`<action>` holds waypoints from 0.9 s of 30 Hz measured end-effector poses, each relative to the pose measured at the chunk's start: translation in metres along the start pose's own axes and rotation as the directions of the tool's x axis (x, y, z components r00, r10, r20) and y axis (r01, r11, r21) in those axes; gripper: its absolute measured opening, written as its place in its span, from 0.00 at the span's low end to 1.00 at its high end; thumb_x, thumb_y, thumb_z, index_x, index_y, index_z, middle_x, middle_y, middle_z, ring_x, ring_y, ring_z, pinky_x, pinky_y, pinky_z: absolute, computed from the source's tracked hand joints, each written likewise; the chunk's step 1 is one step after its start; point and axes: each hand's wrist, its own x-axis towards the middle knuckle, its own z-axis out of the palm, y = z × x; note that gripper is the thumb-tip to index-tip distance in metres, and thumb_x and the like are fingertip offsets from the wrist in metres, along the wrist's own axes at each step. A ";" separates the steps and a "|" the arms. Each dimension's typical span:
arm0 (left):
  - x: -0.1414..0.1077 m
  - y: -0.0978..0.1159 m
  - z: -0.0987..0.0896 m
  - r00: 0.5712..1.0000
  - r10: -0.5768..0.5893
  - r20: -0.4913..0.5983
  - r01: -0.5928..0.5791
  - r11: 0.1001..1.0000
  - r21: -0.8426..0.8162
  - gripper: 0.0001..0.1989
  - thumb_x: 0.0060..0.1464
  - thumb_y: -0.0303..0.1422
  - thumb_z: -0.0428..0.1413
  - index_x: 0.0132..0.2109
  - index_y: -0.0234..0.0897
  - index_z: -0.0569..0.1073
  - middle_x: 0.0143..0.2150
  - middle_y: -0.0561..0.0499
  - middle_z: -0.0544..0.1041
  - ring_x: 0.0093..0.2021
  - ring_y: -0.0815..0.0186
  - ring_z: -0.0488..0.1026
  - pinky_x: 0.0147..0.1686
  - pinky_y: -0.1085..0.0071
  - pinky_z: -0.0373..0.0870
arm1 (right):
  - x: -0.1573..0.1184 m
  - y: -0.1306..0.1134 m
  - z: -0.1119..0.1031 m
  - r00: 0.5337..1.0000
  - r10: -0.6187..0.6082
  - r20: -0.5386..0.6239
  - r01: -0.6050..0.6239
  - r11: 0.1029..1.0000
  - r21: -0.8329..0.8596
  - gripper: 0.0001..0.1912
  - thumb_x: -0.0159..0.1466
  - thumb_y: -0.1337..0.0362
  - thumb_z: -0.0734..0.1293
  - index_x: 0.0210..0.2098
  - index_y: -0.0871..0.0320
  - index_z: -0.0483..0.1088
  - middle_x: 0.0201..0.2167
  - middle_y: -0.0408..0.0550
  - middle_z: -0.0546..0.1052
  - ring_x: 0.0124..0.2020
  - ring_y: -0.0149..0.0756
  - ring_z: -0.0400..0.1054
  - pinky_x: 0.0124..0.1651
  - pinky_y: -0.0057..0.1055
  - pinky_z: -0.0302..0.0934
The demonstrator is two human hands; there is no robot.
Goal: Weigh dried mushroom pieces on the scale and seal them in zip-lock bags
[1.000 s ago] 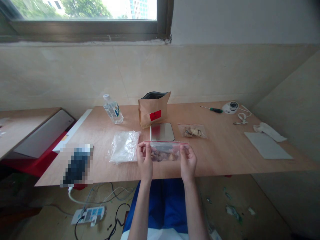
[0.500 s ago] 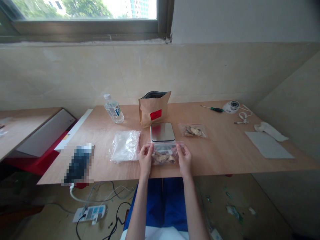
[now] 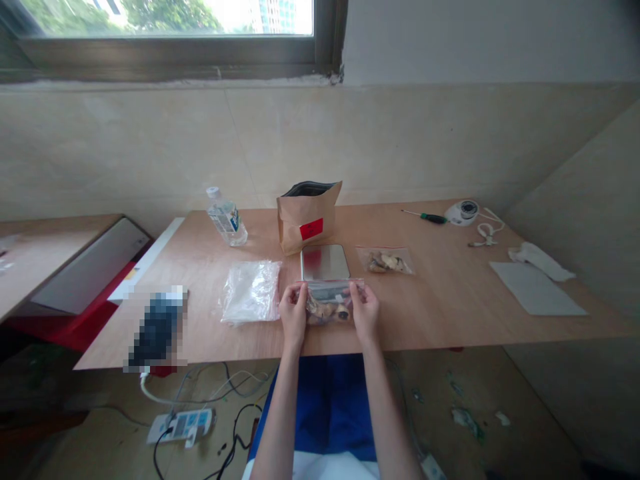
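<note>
In the head view, a zip-top plastic bag [image 3: 330,291] holding tan chunks [image 3: 325,312] is grasped at both ends by the left hand [image 3: 293,315] and the right hand [image 3: 365,311]. The bag is held low over the plywood worktop [image 3: 440,307], just in front of a steel platform scale [image 3: 325,262]; whether it touches the worktop cannot be told. The fingers [image 3: 302,295] of both hands are clenched on the bag near its upper edge, and neither hand is released.

The step in hand is judged to be handling of the bag at its seal. Whether the seal is closed cannot be told, so pressing along it appears to be called for.

Beside the hands, a clear plastic bag [image 3: 251,292] lies to the left. A second small bag of tan pieces [image 3: 385,261] lies to the right of the scale. Behind the scale stands a kraft pouch [image 3: 306,223] with a red label [image 3: 311,229]. A water bottle [image 3: 226,219] stands further left, and a blurred phone [image 3: 157,330] lies near the worktop's front edge.
</note>
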 end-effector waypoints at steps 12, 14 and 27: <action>0.003 0.001 -0.003 0.993 0.004 0.120 0.001 0.999 -0.038 0.12 0.50 0.40 0.57 0.34 0.35 0.76 0.33 0.49 0.76 0.36 0.66 0.71 0.38 0.72 0.65 | -0.001 -0.001 -0.004 0.993 0.089 0.079 -0.094 0.994 0.062 0.18 0.54 0.51 0.68 0.32 0.61 0.72 0.21 0.43 0.73 0.21 0.28 0.67 0.21 0.21 0.59; 0.003 0.001 -0.003 0.989 0.012 0.149 -0.008 1.000 -0.023 0.11 0.50 0.39 0.57 0.35 0.34 0.76 0.33 0.49 0.77 0.37 0.65 0.71 0.39 0.71 0.65 | -0.001 -0.001 -0.004 0.992 0.095 0.082 -0.100 0.993 0.056 0.18 0.54 0.51 0.68 0.32 0.62 0.72 0.22 0.44 0.74 0.22 0.29 0.68 0.21 0.21 0.60; -0.001 -0.001 -0.001 0.991 0.042 0.123 -0.038 0.999 -0.033 0.10 0.51 0.38 0.56 0.34 0.35 0.75 0.32 0.49 0.76 0.35 0.66 0.71 0.39 0.72 0.66 | -0.004 0.002 -0.003 0.996 0.039 0.080 -0.039 0.999 0.003 0.18 0.55 0.51 0.68 0.33 0.61 0.73 0.28 0.48 0.78 0.25 0.32 0.70 0.27 0.25 0.63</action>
